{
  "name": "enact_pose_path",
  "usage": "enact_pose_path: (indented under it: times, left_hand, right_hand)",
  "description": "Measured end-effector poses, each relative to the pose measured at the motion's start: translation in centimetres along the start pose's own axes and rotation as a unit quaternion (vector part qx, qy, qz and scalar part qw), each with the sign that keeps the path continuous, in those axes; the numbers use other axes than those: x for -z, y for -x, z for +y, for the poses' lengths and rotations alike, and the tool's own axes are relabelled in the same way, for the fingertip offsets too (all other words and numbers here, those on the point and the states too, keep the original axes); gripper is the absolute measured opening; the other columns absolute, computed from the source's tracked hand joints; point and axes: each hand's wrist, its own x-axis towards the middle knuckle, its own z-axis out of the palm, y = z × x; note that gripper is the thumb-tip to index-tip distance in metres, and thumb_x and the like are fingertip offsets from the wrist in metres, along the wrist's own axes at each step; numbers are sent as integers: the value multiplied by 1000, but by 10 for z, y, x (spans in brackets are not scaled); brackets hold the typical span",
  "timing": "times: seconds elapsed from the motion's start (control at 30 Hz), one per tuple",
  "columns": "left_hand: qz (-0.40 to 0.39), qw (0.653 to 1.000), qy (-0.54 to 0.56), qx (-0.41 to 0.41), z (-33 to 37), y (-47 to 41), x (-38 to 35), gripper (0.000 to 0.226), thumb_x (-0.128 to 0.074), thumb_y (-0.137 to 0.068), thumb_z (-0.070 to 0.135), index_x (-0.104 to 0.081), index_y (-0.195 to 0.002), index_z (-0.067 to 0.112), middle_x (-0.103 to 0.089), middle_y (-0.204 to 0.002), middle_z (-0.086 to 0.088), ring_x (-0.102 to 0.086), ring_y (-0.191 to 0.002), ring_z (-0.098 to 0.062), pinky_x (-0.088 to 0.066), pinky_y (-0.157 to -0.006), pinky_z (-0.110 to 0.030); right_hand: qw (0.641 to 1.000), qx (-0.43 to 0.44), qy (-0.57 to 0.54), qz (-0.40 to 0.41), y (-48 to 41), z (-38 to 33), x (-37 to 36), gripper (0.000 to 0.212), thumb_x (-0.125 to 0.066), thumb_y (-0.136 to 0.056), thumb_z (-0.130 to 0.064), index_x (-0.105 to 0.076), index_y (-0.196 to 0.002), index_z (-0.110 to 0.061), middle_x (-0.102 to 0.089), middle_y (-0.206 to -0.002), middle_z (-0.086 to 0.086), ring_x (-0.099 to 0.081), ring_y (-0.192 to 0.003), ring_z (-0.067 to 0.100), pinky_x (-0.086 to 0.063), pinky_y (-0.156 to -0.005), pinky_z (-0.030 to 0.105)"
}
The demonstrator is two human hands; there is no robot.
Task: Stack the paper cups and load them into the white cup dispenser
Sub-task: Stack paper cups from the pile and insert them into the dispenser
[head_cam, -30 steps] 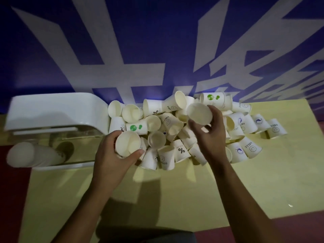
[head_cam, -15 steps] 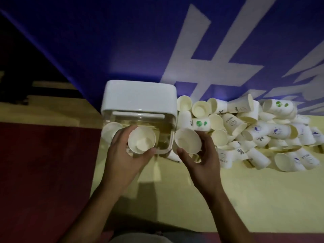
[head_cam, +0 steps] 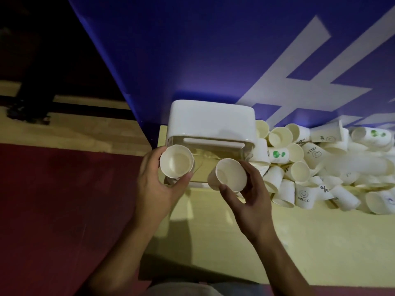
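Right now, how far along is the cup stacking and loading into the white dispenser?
Done: little shows; I cannot make out cups loaded in the white plastic cup dispenser. In hand: the left hand grips a white paper cup, the right hand a second paper cup, apart, not yet nested. Left: the pile of loose paper cups on the yellow table.

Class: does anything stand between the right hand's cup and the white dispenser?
Nothing visible. The cup in the right hand is before the dispenser, at its clear front; the left hand holds a second cup beside it.
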Motion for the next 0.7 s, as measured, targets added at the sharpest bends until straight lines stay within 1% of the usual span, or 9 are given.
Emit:
enact_pose_path:
  times: [0.07,0.17,0.27,0.33,0.43,0.5,0.57,0.6,0.7]
  left_hand:
    - [-21,1000,0,4,-9,-4,-4,71,-96,-71,29,-61,-132,18,-59,-129,10,-59,-117,-7,-50,-95,-24]
    - [-51,998,-31,4,-22,-11,-13,72,-96,-69,27,-62,-132,16,-56,-128,11,-52,-113,1,-35,-92,0]
    - [-74,996,-54,24,-35,-16,-23,73,-96,-68,23,-63,-132,18,-56,-128,11,-51,-116,-3,-30,-90,3]
    - [-83,994,-59,46,-41,-18,-28,75,-96,-68,25,-62,-135,20,-58,-129,10,-50,-117,-2,-32,-88,1]
    - [-89,990,-54,92,-39,-19,-33,78,-96,-68,27,-61,-138,23,-55,-121,18,-50,-112,-2,-41,-87,-18]
    - [-94,989,-48,107,-38,-20,-35,77,-97,-67,28,-61,-136,23,-54,-118,21,-55,-108,-4,-47,-86,-23]
    - [-103,988,-27,113,-39,-20,-36,77,-96,-68,30,-58,-135,23,-56,-114,23,-59,-103,-2,-50,-83,-17]
    - [-110,987,-15,117,-40,-20,-36,75,-94,-69,33,-56,-134,22,-58,-113,22,-61,-103,-2,-51,-82,-16]
    - [-121,986,-31,115,-47,-16,-36,72,-82,-73,40,-52,-136,21,-63,-125,5,-63,-114,-16,-55,-92,-32]
  right_hand:
    - [1000,-4,-1,5,-1,-3,-2,55,-81,-77,-36,-54,-124,-46,-64,-121,-30,-64,-118,4,-53,-94,24]
    - [1000,-8,0,13,-1,-5,-5,56,-81,-76,-38,-54,-125,-45,-64,-121,-29,-63,-118,4,-54,-93,24]
    - [1000,-15,-4,17,0,-6,-6,56,-81,-75,-38,-54,-125,-43,-64,-118,-32,-65,-115,1,-55,-90,21]
    - [1000,-19,-6,22,-1,-8,-7,56,-80,-74,-39,-55,-124,-42,-64,-115,-35,-67,-111,0,-57,-89,21]
    - [999,-12,-6,30,-6,-12,-14,57,-82,-73,-41,-56,-123,-41,-64,-114,-35,-68,-108,1,-58,-87,21]
    - [1000,0,-14,28,-12,-16,-23,58,-85,-74,-38,-58,-125,-37,-67,-119,-25,-69,-112,5,-58,-88,23]
    - [999,24,-9,21,-19,-18,-36,60,-88,-77,-35,-60,-129,-26,-69,-124,-10,-68,-117,14,-58,-93,29]
    - [999,36,0,11,-23,-19,-43,61,-88,-77,-35,-60,-130,-23,-68,-126,-8,-67,-118,16,-58,-94,32]
    - [996,63,52,-25,-30,-13,-61,60,-90,-78,-38,-60,-129,-25,-67,-124,-14,-65,-118,14,-58,-93,32]
